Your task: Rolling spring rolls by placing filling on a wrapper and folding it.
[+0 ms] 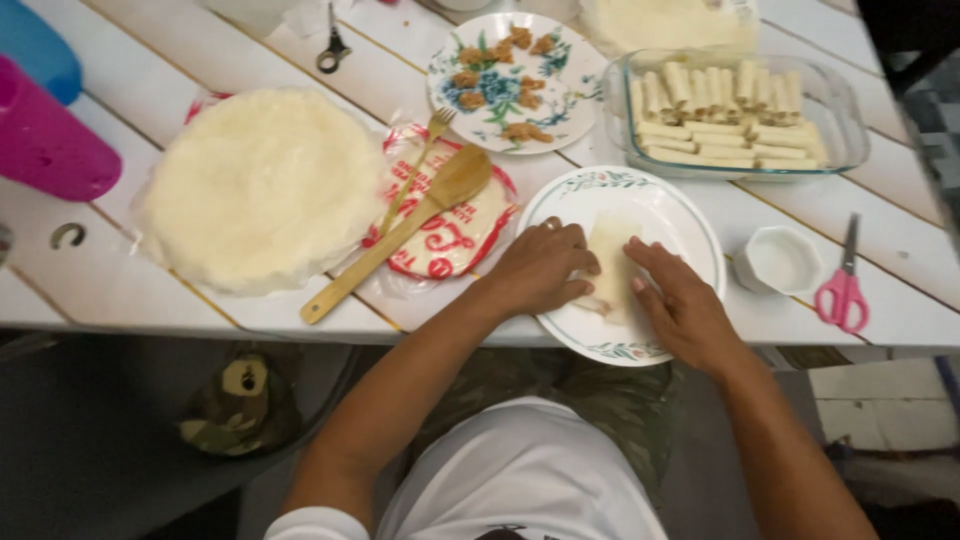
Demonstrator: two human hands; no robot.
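A white table of painted wooden planks [200, 90] filled the head view, seen from above. On its near edge stood a round white plate with a green floral rim [690, 215], and on this plate lay a pale thin wrapper, partly folded [608, 262]. The left hand [540, 268] rested on the wrapper's left side with fingers curled down, pressing the fold. The right hand [680, 305] lay flat and open on its right side, touching it.

Behind the plate, a clear glass rectangular dish [845, 120] held many finished pale rolls [725, 115] in rows. A round plate with blue flowers [570, 105] carried small brown lumps of filling [490, 75]. Just beside the near plate stood a small white cup [780, 260], its contents unclear. To the left lay a round stack of pale wrappers [260, 185].
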